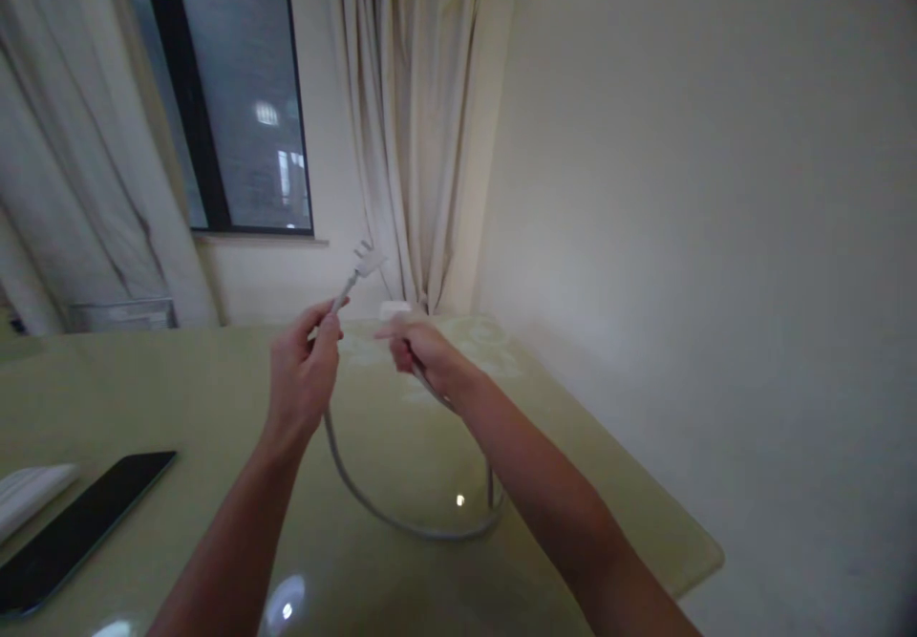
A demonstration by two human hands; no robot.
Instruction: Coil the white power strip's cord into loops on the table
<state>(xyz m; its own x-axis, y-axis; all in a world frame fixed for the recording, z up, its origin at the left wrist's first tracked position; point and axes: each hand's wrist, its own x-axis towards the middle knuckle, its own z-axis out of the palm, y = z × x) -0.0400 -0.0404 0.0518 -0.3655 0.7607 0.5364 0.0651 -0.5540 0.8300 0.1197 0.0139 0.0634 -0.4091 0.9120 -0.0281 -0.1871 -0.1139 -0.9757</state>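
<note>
A pale grey power cord (401, 525) hangs in a loop between my two hands, above the glossy table. My left hand (305, 365) is closed round the cord just below its white plug (369, 260), whose prongs point up and left. My right hand (426, 349) is closed on the cord near its other end, with the index finger stretched toward the left. Right behind that hand shows a white block (395, 310); whether it is the cord's end piece or a separate thing I cannot tell.
The pale green table (602, 465) ends at a rounded corner on the right, beside a bare wall (688, 198). At the left lie a flat black slab-like device (86, 527) and a white object (32, 494). Curtains (422, 121) and a dark-framed window (240, 93) stand behind.
</note>
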